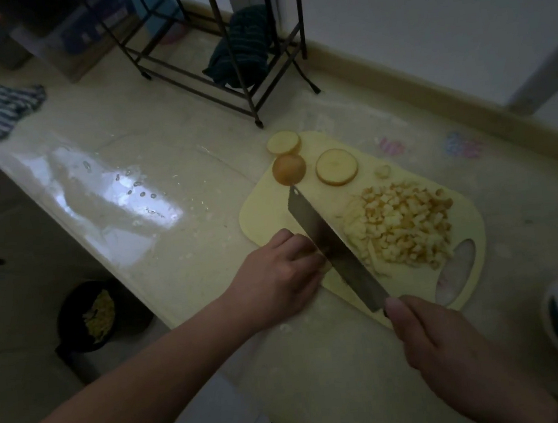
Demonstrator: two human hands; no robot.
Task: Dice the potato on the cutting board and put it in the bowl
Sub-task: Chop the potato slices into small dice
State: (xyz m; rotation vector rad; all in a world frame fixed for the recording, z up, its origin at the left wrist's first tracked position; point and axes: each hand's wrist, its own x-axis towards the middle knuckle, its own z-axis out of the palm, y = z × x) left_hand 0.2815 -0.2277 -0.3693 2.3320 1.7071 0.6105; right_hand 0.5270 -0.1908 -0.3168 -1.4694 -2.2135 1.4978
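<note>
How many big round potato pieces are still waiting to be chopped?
3, all at the board's far end: one slice on the far edge, a rounded end piece just below it, one slice to their right. The left hand may hide more.

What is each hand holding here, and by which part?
Right hand grips the knife by its handle. Left hand presses a potato piece, mostly hidden, against the cutting board.

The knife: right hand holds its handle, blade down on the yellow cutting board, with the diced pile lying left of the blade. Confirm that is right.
One thing is wrong. In the head view the diced pile lies right of the knife blade, not left. The rest stands: the right hand holds the handle, blade down on the yellow cutting board.
</note>
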